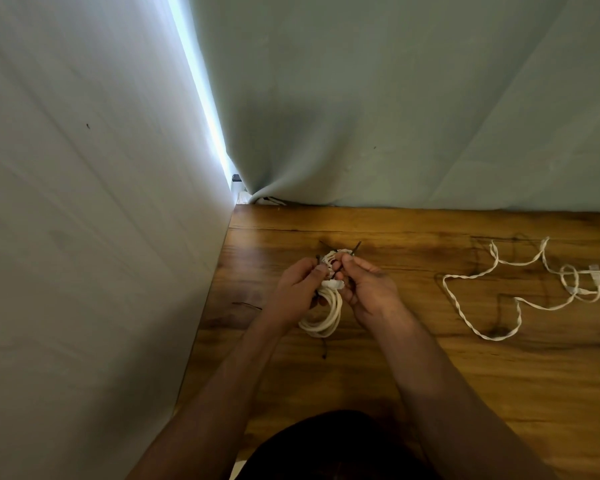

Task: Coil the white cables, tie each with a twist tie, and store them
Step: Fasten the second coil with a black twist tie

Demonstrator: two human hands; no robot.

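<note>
Your left hand [297, 285] and right hand [368, 289] each pinch an end of the tie [356, 247] at the coil [323, 317] over the table [395, 368]; a loose cable [465, 277] lies farther right.

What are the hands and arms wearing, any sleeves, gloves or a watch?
Nothing shows on them. The left hand and right hand are bare: no gloves, no rings that I can make out. The left forearm and right forearm are bare too, with no sleeve, watch or band in view. A dark shape, perhaps clothing, shows between them at the bottom edge.
</note>
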